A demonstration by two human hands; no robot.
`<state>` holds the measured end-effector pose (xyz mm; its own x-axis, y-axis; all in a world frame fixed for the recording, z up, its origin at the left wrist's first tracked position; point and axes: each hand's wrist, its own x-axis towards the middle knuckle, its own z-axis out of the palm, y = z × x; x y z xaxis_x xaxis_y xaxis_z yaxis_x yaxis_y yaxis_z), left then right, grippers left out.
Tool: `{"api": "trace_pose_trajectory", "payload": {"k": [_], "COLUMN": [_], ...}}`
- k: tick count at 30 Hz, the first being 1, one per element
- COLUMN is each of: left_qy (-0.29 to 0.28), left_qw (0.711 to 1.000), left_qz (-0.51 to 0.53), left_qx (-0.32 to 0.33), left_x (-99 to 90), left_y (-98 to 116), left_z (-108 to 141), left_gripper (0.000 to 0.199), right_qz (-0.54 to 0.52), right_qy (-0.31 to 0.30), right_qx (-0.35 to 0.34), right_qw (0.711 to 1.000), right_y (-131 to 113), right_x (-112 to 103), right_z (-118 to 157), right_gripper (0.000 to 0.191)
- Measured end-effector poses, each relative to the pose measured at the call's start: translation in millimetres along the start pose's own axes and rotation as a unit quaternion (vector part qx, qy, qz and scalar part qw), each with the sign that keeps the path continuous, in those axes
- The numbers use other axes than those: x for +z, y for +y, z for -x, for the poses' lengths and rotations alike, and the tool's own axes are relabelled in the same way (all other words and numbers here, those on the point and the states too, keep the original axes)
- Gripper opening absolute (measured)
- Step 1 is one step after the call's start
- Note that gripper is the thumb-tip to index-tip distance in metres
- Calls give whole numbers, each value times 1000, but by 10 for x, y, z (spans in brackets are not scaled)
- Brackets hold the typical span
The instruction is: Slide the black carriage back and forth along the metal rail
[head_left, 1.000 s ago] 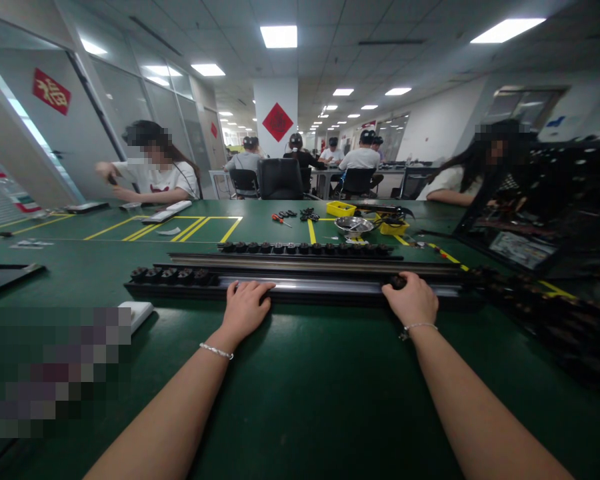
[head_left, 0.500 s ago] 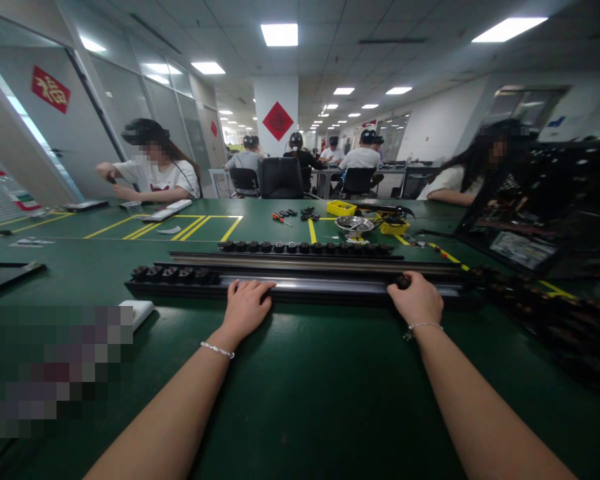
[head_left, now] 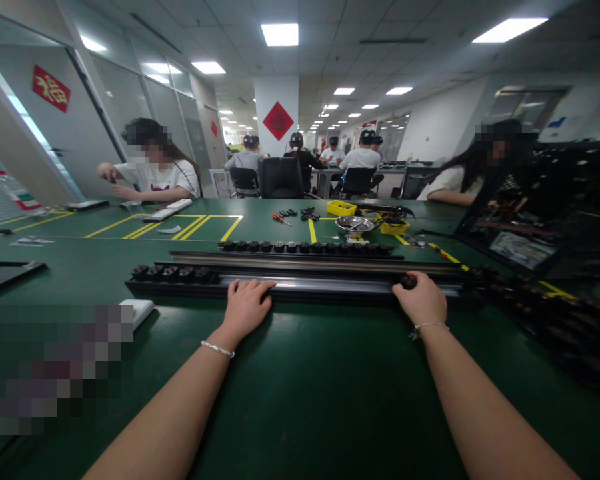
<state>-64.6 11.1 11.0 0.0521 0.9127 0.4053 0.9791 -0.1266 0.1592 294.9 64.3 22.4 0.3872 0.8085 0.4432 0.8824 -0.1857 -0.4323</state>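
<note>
A long black rail (head_left: 330,285) with a shiny inner channel lies across the green table in front of me. My left hand (head_left: 247,307) holds its near edge, fingers over the top and thumb against the near side. Several small black round parts (head_left: 170,273) sit in a row in the rail's left end. Toward the right end, my right hand (head_left: 423,300) is closed on one black round part (head_left: 408,282), between thumb and fingers at the channel. My fingers hide some of that part.
Behind the rail lie another long rail (head_left: 290,265) and a row of black parts (head_left: 305,247). Farther back are a metal bowl (head_left: 355,225), yellow bins (head_left: 341,209) and an orange-handled screwdriver (head_left: 283,219). Dark parts pile up at right (head_left: 555,327). People sit around.
My right hand has shifted slightly to the right along the rail, with the black round part in its fingers. My left hand has stayed in place.
</note>
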Motion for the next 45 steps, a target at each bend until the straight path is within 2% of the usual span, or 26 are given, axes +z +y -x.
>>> {"api": "trace_pose_trajectory", "payload": {"k": [4,10,20,39,45], "left_qy": [-2,-5,5,5,6], "left_qw": [1000,1000,1000,1000,1000], "left_qz": [0,-5,-8,-10,-5], "left_qx": [2,-1,7,11,9], "left_x": [-12,-31,-9,-24,-8], "left_y": [7,24,-1,10,0], "left_z": [-1,0,6,6,3], "left_gripper": [34,34,34,34,34], "right_qz": [-2,0,-6,-17,-25], "right_qy": [-1,40,3,30,11], "right_qx": [-3,-17,-11,-22,2], "right_qw": [1000,999,1000,999,1000], "right_y": [20,47,51,131,149], "right_x": [14,102,42,42,26], "right_z": [-2,30,4,-38,-52], "right_gripper": [45,40,48,47,48]}}
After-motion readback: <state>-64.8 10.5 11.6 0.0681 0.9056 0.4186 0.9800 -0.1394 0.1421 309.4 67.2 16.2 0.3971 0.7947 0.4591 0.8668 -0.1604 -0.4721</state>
